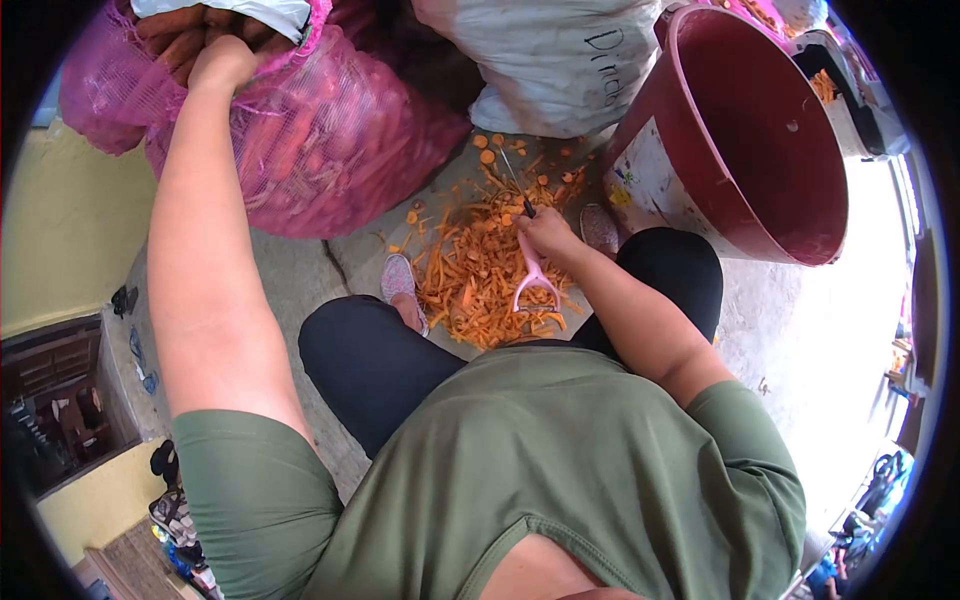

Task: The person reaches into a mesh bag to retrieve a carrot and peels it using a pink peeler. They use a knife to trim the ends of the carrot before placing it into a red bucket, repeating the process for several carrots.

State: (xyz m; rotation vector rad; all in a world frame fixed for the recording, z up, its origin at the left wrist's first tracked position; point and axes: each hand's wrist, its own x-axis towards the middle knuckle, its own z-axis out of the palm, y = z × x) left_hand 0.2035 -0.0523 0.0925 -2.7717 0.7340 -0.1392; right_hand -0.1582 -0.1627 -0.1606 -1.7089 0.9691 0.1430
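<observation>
My left hand (222, 65) reaches into the open top of a pink mesh sack (320, 140), against the carrots (178, 48) there. Its fingers are hidden, so I cannot see whether it grips one. My right hand (548, 233) is closed round two tools. One is a knife (515, 180) with a dark handle, its thin blade pointing away from me. The other is a pink peeler (535, 275), its forked head hanging towards me. Under this hand, orange carrot peelings (465, 265) lie heaped on the floor between my feet, with several round carrot slices (487, 156) at the far side.
A large dark red bucket (690, 110) stands tilted at my right, close to my knee. A white sack (560, 70) with black writing stands ahead. At the far right is a dark container (850, 90) with orange bits beside it. A yellow wall (75, 220) is at my left.
</observation>
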